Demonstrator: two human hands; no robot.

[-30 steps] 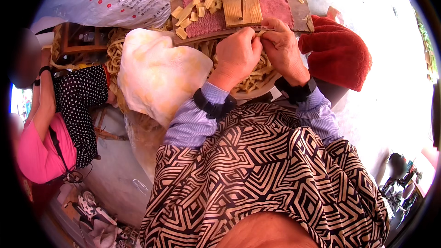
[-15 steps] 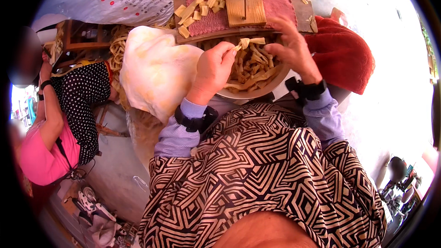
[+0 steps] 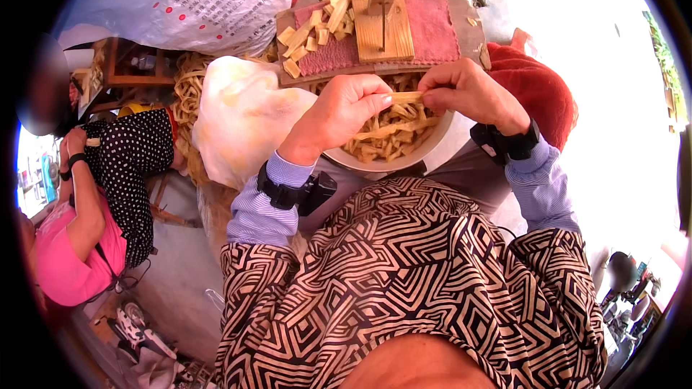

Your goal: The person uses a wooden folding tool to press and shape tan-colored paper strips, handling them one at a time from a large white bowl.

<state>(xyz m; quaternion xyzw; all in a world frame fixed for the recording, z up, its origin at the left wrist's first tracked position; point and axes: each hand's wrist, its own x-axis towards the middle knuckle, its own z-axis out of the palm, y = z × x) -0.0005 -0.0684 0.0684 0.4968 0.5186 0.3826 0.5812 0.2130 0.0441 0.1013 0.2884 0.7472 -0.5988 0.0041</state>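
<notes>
A short, flat, pale yellow strip [image 3: 406, 97] is stretched level between my two hands; its exact kind I cannot tell. My left hand [image 3: 337, 117] pinches one end with thumb and forefinger, and my right hand [image 3: 472, 95] pinches the other. Right below them stands a white basin [image 3: 382, 166] holding many similar yellow-brown strips [image 3: 396, 145]. Beyond the hands lies a wooden board [image 3: 468, 25] covered by a pink cloth [image 3: 432, 29]. On it sit a wooden block [image 3: 393, 36] with an upright metal piece and several short cut pieces [image 3: 317, 29].
A white stained cloth [image 3: 241, 119] lies left of the basin, beside a heap of long strips [image 3: 191, 75]. A red cloth [image 3: 533, 94] is at the right, a printed sack [image 3: 216, 7] at the back left. Another person in pink [image 3: 79, 252] sits at the left.
Half a second ago my left hand held a knotted strip and my right hand was spread apart from it. Now both hands pinch a flat strip. The other person's hands have moved down.
</notes>
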